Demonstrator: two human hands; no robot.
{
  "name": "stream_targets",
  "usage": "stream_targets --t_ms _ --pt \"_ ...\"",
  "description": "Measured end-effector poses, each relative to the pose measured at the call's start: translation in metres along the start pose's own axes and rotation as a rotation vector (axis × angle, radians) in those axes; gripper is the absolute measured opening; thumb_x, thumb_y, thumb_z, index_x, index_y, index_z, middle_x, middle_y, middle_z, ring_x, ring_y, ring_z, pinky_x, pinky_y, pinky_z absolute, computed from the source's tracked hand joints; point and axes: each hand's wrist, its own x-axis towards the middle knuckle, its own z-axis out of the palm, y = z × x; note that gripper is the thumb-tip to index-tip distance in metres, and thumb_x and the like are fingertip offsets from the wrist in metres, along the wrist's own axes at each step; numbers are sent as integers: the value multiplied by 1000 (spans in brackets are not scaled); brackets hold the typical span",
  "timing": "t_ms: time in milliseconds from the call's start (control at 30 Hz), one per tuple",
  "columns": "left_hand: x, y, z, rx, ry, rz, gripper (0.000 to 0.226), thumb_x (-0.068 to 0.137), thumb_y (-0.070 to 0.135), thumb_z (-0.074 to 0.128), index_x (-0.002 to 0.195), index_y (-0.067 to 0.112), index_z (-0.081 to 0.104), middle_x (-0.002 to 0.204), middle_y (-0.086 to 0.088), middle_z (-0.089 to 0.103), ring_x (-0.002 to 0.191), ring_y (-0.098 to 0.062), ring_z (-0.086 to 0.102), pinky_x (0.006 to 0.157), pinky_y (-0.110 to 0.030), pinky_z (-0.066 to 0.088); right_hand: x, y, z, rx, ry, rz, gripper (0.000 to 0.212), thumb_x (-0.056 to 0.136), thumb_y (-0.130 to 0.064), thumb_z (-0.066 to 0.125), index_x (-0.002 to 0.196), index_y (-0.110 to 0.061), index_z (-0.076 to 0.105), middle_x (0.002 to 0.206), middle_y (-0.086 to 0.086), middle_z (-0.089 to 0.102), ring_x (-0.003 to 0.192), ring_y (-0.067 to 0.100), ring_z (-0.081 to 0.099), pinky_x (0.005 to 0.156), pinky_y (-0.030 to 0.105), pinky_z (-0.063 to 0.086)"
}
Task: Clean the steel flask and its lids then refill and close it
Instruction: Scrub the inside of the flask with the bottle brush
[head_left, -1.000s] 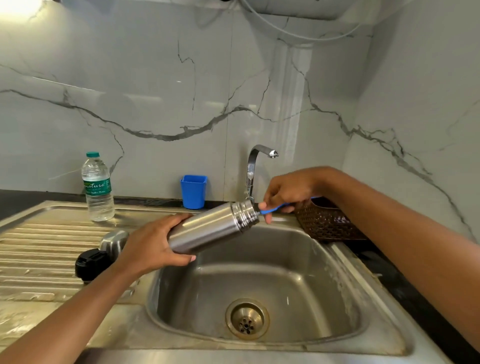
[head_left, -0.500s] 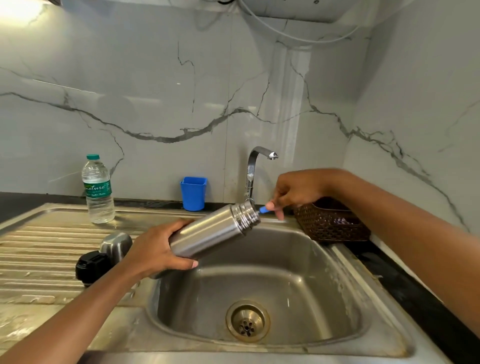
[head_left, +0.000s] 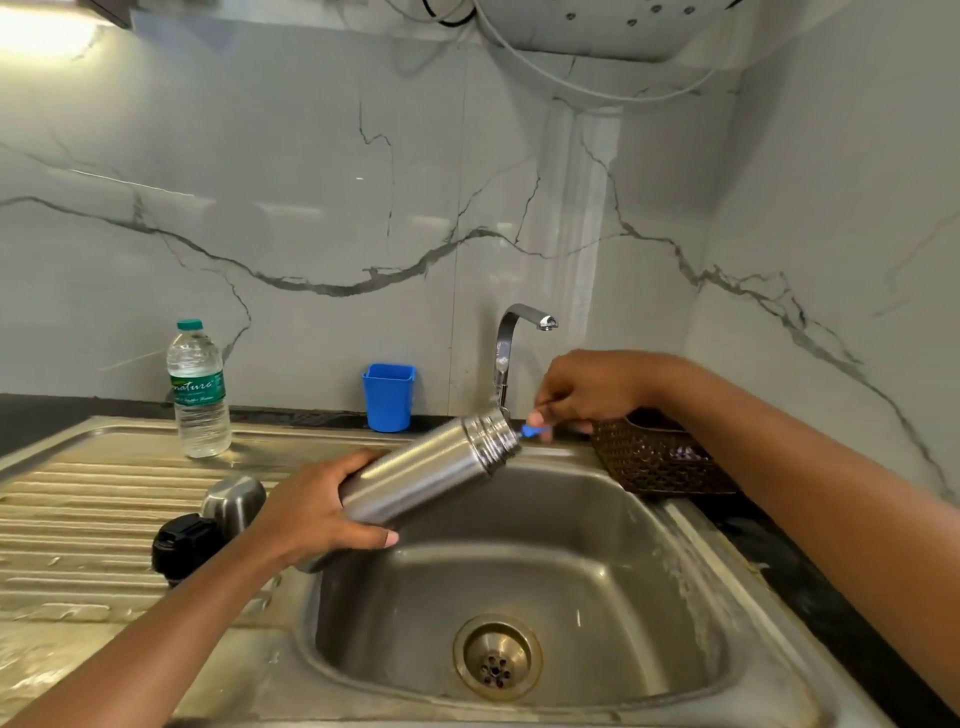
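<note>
**Now brushing inside the flask, over the sink**

From the head camera, I hold the steel flask (head_left: 426, 480) tilted above the sink (head_left: 597, 545), base low toward me and open mouth raised toward the tap (head_left: 511, 343). My left hand (head_left: 317, 514) wraps its lower end, fingers (head_left: 353, 462) curled over the top and thumb underneath. My right hand (head_left: 587, 392) pinches a blue handle (head_left: 531, 431) at the mouth. I take it for a brush, though the working end is hidden inside. Only a short stub of the handle shows.

Both lids are off and sit on the drainboard (head_left: 78, 499). The steel lid (head_left: 234, 501) and the black lid (head_left: 182, 543) lie just beside my left forearm. A water bottle (head_left: 199, 389) stands further back on the drainboard, a blue cup (head_left: 388, 397) sits by the wall, and a woven basket (head_left: 660, 462) rests on the bench under my right wrist.

I judge the cleaning to be partway, with refilling and closing not yet begun. My grip sits near the base, so a hard push of the brush could lever the smooth steel out of my fingers and drop it into the basin. With so little handle to pinch, it could slide in past my fingertips. The mouth is close to the tap, and a wide stroke might knock it. A swing of my left elbow could sweep the lids off the drainboard.
</note>
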Motion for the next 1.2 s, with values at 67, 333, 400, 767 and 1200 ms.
stream_targets --t_ms 67,333,400,767,1200 --pt "-2 4 6 -6 -78 22 92 37 71 69 122 44 45 104 16 60 93 -4 58 80 -25 50 2 0 -16 278 -282 149 37 95 -41 48 95 -11 70 51 -5 51 37 9 35 39 19 29" --pt "2 1 4 -189 -63 -44 120 21 85 70 123 25 53 106 5 63 96 -12 61 75 -21 47 -10 19 17 -723 734 -354 33 89 -44 46 89 -18 67 75 -4 63 66 18 59 59 29 44" --pt "1 2 3 -181 -61 -37 120 19 85 69 122 26 53 104 6 63 93 -11 61 72 -18 45 -9 19 18 -642 654 -319 38 92 -45 42 89 -18 67 75 -2 65 65 20 60 55 30 45" --pt "0 8 3 -46 -13 -34 103 29 75 66 120 30 50 99 12 59 85 -3 57 64 -12 40 10 8 3 -255 251 -38 38 91 -52 47 106 -23 67 84 -9 66 71 7 59 71 27 41" --pt "0 5 4 -51 8 -25 95 33 72 66 118 32 50 96 13 59 84 -5 59 64 -13 41 27 -9 -36 124 -313 165 35 96 -43 46 96 -17 69 55 -8 51 42 7 33 45 20 29"
